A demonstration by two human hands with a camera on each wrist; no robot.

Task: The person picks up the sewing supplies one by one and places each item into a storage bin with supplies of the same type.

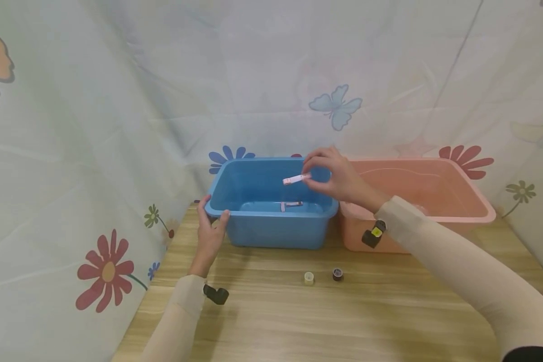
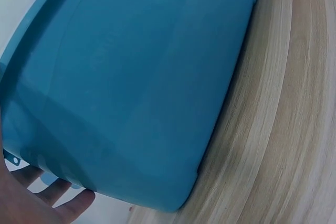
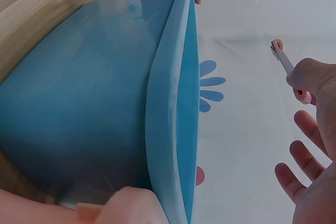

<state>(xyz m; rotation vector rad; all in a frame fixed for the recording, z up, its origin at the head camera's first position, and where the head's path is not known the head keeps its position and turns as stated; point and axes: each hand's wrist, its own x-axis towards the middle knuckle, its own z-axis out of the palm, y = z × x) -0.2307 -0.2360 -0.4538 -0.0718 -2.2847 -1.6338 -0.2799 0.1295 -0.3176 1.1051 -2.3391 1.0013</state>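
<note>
My right hand (image 1: 337, 176) is raised over the right side of a blue plastic tub (image 1: 278, 229). Between thumb and forefinger it pinches a slim white piece with pinkish ends (image 1: 294, 179), whose exact kind I cannot tell. In the right wrist view the other fingers are spread away from this piece (image 3: 285, 62). My left hand (image 1: 211, 231) grips the near left corner of the tub, and the left wrist view has its fingers against the outer wall. Inside on the tub's floor lies another small slim piece (image 1: 291, 204), pale at one end and dark at the other.
A pink tub (image 1: 461, 219) stands right beside the blue one. On the wooden table (image 1: 271, 322) in front sit a small cream round piece (image 1: 309, 278) and a small dark one (image 1: 337, 274). A patterned curtain (image 1: 271, 75) hangs behind and at both sides.
</note>
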